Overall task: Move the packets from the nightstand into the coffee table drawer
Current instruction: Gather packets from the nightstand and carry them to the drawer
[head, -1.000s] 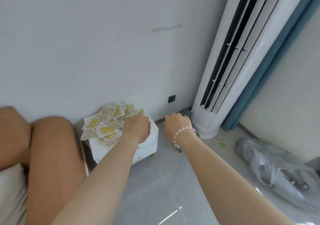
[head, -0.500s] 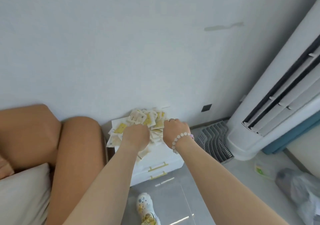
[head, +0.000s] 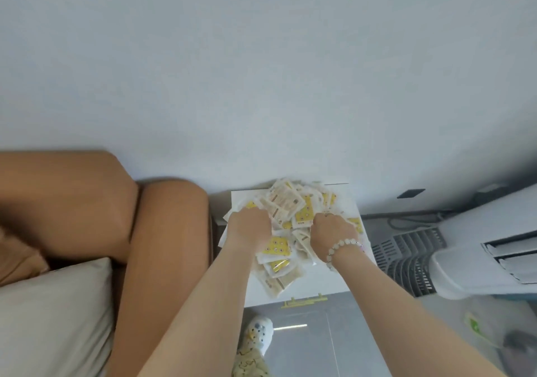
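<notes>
A heap of several white and yellow packets (head: 286,208) covers the top of a white nightstand (head: 308,282) standing against the wall. My left hand (head: 248,227) lies on the left side of the heap with its fingers curled down into the packets. On the right side my right hand (head: 331,232), with a bead bracelet at the wrist, has its fingers curled into the packets too. Both hands hide the packets beneath them. The coffee table drawer is not in view.
A brown sofa arm (head: 162,246) with a beige cushion (head: 52,318) stands left of the nightstand. A white standing air conditioner (head: 482,263) and a grey floor grille (head: 406,257) are to the right. My patterned shoe (head: 257,333) stands on the grey floor below.
The view has swung left and down over the nightstand. Both hands have moved from the nightstand's right edge onto the heap and dug into the packets.
</notes>
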A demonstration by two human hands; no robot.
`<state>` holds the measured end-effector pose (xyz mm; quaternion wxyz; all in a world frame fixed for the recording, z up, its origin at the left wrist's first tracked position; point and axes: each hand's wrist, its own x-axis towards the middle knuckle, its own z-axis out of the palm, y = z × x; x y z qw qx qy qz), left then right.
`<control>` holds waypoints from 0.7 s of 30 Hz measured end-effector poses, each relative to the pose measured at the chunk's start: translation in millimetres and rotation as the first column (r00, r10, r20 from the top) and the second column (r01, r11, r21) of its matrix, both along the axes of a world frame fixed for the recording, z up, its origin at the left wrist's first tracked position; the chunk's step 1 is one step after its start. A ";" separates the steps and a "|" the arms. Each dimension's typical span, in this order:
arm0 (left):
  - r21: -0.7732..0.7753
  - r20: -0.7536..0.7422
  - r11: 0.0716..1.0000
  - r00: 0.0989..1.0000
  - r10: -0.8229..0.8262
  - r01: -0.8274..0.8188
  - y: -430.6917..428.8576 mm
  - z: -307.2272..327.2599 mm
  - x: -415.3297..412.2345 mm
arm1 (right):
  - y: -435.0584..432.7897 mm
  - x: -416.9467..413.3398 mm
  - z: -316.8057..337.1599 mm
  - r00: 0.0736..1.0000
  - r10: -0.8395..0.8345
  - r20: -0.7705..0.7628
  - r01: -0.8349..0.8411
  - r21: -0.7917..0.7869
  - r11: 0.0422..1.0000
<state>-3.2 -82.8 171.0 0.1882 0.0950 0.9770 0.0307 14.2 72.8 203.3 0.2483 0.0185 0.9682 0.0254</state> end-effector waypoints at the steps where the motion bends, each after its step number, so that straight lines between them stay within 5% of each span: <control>1: 0.004 0.021 1.000 1.000 -0.002 0.002 1.1 -5.0 -6.5 | 2.8 -4.4 -4.0 1.000 -0.021 0.016 0.021 0.006 1.000; 10: 0.050 0.123 0.998 0.992 -0.028 0.022 21.5 -67.9 -25.9 | 40.8 -59.9 -68.6 0.968 -0.216 0.131 0.206 0.086 0.975; 21: 0.025 0.247 0.988 0.959 0.141 -0.152 40.4 -184.2 -43.5 | 47.0 -124.6 -207.9 0.788 -0.594 0.162 0.615 -0.164 0.771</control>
